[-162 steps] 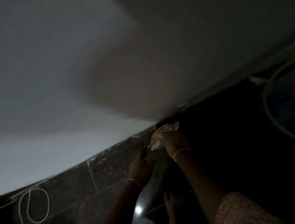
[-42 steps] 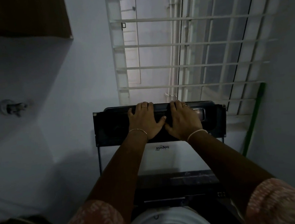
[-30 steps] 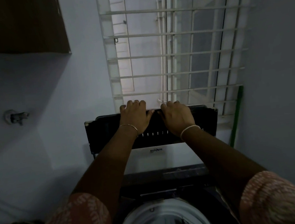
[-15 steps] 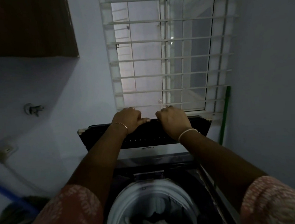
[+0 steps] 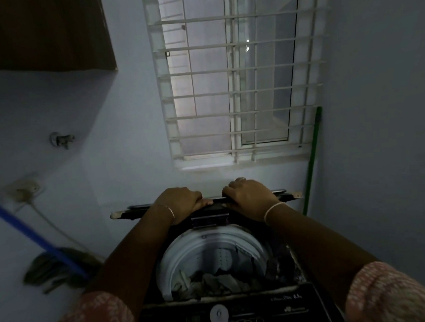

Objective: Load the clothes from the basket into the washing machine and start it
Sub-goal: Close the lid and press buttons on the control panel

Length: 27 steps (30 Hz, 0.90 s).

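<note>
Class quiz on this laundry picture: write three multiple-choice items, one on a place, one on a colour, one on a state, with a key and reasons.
1. Where are the left hand and right hand? A gripping the lid edge; B hanging free; C clasped together.
2. What colour is the stick right of the machine? A green; B red; C yellow.
3. What state is the drum in? A empty; B holding clothes; C closed over.

Key:
1 A, the fingers of both hands curl over the lid's edge.
2 A, the stick shows green against the pale wall.
3 B, crumpled clothes lie in the open drum.
</note>
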Motion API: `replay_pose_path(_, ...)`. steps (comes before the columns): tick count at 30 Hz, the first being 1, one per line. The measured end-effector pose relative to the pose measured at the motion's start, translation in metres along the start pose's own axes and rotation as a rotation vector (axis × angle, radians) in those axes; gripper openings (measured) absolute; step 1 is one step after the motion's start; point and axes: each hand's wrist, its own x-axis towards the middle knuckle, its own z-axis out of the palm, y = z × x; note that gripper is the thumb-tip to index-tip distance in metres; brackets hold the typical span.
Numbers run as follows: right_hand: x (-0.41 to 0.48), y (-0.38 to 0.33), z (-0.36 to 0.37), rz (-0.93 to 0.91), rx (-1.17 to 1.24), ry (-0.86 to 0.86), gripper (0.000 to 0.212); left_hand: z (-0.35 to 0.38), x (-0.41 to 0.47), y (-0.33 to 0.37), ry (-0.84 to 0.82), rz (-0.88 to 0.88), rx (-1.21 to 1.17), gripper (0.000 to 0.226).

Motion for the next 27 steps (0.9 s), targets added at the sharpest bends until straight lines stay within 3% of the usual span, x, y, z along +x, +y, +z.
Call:
replay_pose_path(6,-0.026,-0.001,0.028,0.136,0.234,-0.303,0.059,0.038,-0.017,0.007,-0.035,0.086,-0.04,0.07)
replay_pose_path(11,-0.025,-0.004,0.047,0.125,0.339,-0.494,0.077,0.062,-0.025,0.01,-0.018,0.126,-0.19,0.087)
replay_pose_path(16,-0.033,-0.012,0.064,0.142,0.4,-0.576,0.081,0.085,-0.038,0.017,-0.093,0.118,-0.311,0.073)
replay_pose_path(20,-0.048,-0.028,0.09,0.109,0.301,-0.673,0.102,0.111,-0.043,0.03,-0.233,0.045,-0.483,0.094)
replay_pose_path(23,-0.056,-0.032,0.107,0.108,0.269,-0.698,0.116,0.124,-0.043,0.037,-0.301,-0.055,-0.519,0.097)
replay_pose_path(27,-0.056,-0.031,0.109,0.149,0.381,-0.729,0.117,0.133,-0.044,0.041,-0.301,-0.118,-0.451,0.097)
